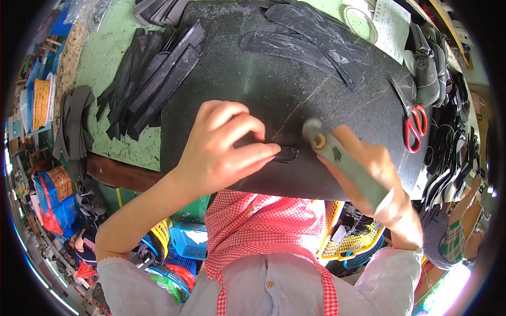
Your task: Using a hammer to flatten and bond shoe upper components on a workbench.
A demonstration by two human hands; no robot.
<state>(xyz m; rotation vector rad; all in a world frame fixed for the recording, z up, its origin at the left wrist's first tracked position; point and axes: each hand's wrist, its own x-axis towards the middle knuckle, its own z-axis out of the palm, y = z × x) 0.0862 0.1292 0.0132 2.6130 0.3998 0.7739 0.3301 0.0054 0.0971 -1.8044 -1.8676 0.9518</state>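
My left hand is closed, its thumb and fingertips pressing a small dark strip of material down on the black work mat. How far the strip runs under the fingers is hidden. To the right of it, my right hand grips a hammer. Its long metal head is held above the mat, apart from the strip and slightly blurred. The round end of the wooden handle shows through the head; the rest of the handle is hidden in the hand.
Bundles of dark strips lie at the left, and wider dark pieces at the far side. Red-handled scissors rest at the right, near piled black pieces. A paper sheet lies far right. Plastic baskets stand below the table edge.
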